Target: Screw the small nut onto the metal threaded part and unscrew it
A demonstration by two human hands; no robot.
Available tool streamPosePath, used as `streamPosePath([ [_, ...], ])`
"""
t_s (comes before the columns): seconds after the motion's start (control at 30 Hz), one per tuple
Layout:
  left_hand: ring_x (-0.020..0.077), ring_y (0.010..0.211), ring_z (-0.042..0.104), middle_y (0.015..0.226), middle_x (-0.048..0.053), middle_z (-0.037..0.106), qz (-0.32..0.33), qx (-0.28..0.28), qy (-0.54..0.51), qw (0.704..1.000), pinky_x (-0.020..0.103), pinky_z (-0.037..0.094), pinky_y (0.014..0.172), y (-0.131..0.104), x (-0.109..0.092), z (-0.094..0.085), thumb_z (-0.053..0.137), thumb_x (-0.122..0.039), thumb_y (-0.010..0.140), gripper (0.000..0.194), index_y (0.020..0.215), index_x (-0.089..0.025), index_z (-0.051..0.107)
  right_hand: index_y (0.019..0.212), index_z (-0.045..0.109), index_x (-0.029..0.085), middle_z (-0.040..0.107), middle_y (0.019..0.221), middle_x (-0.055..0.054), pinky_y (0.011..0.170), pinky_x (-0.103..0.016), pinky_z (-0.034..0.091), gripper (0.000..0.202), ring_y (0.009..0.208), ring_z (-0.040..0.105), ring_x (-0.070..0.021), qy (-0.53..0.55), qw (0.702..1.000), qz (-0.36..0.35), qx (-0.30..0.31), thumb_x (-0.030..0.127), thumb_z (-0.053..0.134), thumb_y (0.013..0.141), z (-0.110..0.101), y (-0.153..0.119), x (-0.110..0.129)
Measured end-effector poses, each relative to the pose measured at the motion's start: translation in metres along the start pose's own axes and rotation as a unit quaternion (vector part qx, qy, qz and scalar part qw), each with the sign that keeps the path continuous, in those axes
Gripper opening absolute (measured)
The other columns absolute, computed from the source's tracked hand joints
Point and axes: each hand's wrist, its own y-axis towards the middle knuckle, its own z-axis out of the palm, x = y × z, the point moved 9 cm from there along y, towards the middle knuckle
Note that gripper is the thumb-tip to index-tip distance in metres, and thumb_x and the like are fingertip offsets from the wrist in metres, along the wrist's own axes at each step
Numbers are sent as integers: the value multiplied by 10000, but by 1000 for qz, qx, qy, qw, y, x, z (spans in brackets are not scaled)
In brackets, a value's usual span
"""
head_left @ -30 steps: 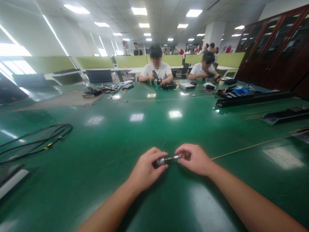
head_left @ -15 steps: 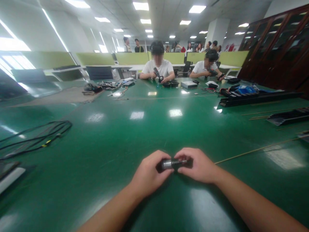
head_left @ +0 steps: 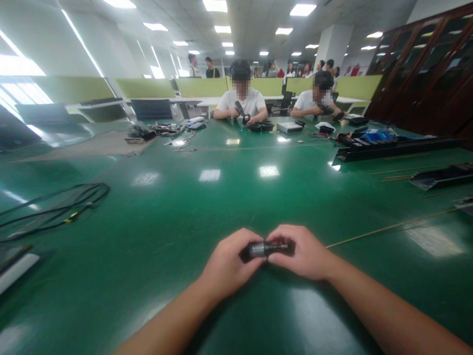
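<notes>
Low over the green tabletop, my two hands hold a small metal cylinder with a thin shaft (head_left: 257, 249) between them, lying sideways. My left hand (head_left: 229, 256) has its thumb and fingers curled round the wider, silvery end. At the dark, narrower end, my right hand (head_left: 301, 252) pinches with thumb and fingertips, and the thin shaft points into its palm. The fingertips of both hands nearly meet. Part of the cylinder is hidden by the fingers, and its exact kind cannot be made out.
A thin rod (head_left: 388, 228) lies right of my right hand. Black cables (head_left: 84, 197) are coiled at left. Black metal channels (head_left: 391, 149) lie at far right. Across the green table (head_left: 177, 197), two people in white shirts handle tools beside black trays (head_left: 261, 127).
My hands stay almost in place on the cylinder; my right fingers have shifted slightly along its dark end. At far right, the other person's hands have moved a little.
</notes>
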Motion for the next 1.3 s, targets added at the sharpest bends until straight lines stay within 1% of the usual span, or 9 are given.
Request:
streamPosePath([
  [0.1,144,862,618,945,11,672,14,-2,-3,1000,251,467,784,0,-4,0,686,-166,822,167,978,-207,645,931,721,199,670,817,-16,679,-263,430,142,745,599,-161,-1,1000,-9,10,276,713,811,2,1,2],
  [0.2,136,853,616,929,3,668,19,0,-6,1000,243,464,775,0,-4,1,684,-140,813,180,975,-208,644,905,727,186,662,796,-17,684,-266,420,113,741,593,-156,0,999,-26,21,274,681,850,5,1,5],
  [0.37,129,858,615,932,-6,666,23,-13,-9,1000,236,464,778,-1,-2,0,714,-171,810,190,982,-214,646,869,733,189,668,780,-15,668,-265,405,113,733,593,-152,-13,1000,-17,20,252,641,889,7,1,3],
  [0.5,130,850,615,924,-6,666,18,-11,-6,1000,240,465,766,-2,1,2,725,-188,805,182,970,-215,652,896,726,193,665,794,-12,662,-264,407,71,728,587,-154,-27,999,-24,5,207,684,840,8,0,3],
  [0.7,133,814,613,888,-5,662,7,-20,-1,1000,246,461,737,-2,2,1,733,-210,803,160,944,-212,659,884,718,193,667,808,-5,655,-252,416,108,733,594,-148,-17,1000,-17,-16,133,692,798,8,1,1],
  [1.07,138,826,621,902,-1,671,4,-18,0,1000,247,466,745,-2,5,2,739,-207,797,175,956,-213,667,834,708,194,660,783,7,637,-244,405,101,711,585,-139,-18,999,-9,-24,111,702,775,7,0,-1],
  [1.3,137,811,622,880,1,672,-1,-15,3,1000,247,464,732,-2,4,1,739,-213,795,170,953,-210,676,845,710,193,668,792,4,644,-246,414,115,716,592,-142,-15,1000,-9,-19,106,699,771,7,1,-2],
])
